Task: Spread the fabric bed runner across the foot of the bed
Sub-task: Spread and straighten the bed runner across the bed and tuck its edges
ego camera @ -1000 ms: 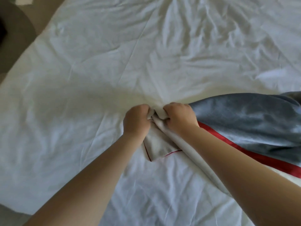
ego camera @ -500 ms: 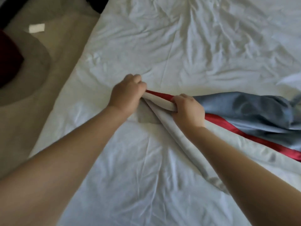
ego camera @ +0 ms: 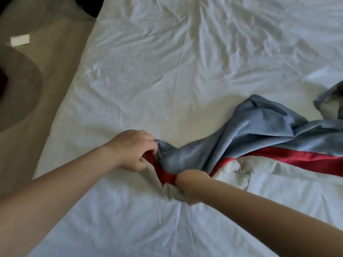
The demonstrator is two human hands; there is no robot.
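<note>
One crumpled bed runner (ego camera: 259,130), blue-grey with glossy red band (ego camera: 297,158) and pale lining, trails right from two grips: left hand (ego camera: 131,151) and right hand (ego camera: 191,184) clamp its end

Single head-worn wide-angle view, aimed forward and down onto the crumpled white bed sheet (ego camera: 167,71), close in, bare forearms (ego camera: 55,191) framed along the bottom edge, beige floor (ego camera: 46,89) at left.

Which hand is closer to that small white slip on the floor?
Left. The left hand, gripping the bed runner, is on the side toward the white slip; the right hand grips the runner farther from it.
</note>
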